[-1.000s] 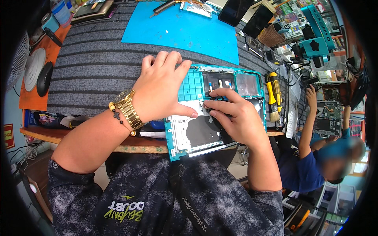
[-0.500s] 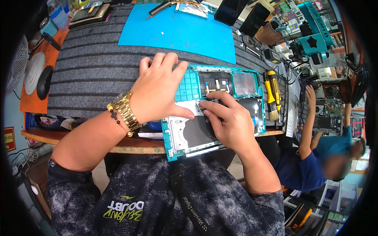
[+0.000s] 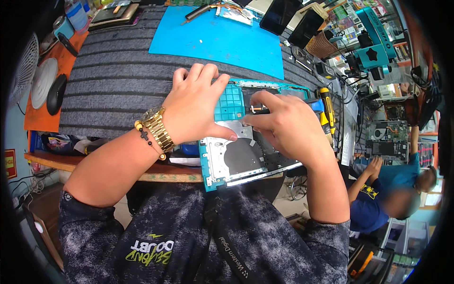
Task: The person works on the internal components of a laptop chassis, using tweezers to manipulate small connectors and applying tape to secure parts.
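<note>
A teal laptop casing [image 3: 229,110] lies at an angle on the bench's near edge, its inside facing up, with a silver metal plate [image 3: 218,154] and black sheet areas. My left hand [image 3: 196,106] rests spread over its left side. The thumb presses on the metal plate, and the other fingers stretch past the casing's left edge. Over the casing's right half, my right hand [image 3: 295,125] is closed around a blue-handled tool [image 3: 314,104]. A dark part of the tool shows by the fingertips; its tip and exact kind are hidden.
A yellow-and-black brush [image 3: 326,111] lies right of the casing. Beyond is a blue work mat [image 3: 222,40] with loose parts. A black mouse [image 3: 56,93] sits far left. At the right, another person [image 3: 373,203] has their hands together near an opened device [image 3: 388,139].
My right hand has turned and shifted slightly right and up, bringing the blue handle toward the far right of the casing. My left hand keeps its place on the casing.
</note>
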`<state>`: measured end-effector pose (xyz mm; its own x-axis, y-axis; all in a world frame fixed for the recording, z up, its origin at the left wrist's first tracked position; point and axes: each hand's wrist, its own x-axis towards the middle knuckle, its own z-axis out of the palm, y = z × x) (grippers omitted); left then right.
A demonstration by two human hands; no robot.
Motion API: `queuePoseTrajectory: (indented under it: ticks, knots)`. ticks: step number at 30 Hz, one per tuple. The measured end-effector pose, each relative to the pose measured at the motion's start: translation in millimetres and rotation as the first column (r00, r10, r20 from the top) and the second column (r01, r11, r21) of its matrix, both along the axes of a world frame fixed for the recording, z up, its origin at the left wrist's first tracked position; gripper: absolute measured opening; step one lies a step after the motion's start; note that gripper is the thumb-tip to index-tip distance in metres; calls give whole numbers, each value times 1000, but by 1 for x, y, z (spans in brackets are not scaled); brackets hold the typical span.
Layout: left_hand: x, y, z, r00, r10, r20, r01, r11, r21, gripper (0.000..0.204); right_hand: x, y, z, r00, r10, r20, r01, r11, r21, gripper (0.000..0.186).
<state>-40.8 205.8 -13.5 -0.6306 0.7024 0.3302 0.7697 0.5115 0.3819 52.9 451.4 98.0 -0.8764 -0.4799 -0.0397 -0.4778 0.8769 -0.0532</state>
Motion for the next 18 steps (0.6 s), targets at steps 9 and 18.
queuePoseTrajectory:
  ticks: [9, 18]
  knots:
    - [1, 0, -1, 1000, 6, 10, -6, 1000, 0, 130, 33, -9, -14, 972, -224, 76, 236, 933, -272, 26]
    - [1, -4, -2, 1000, -17, -25, 17, 1000, 2, 132, 40, -14, -42, 951, -283, 120, 307, 856, -417, 24]
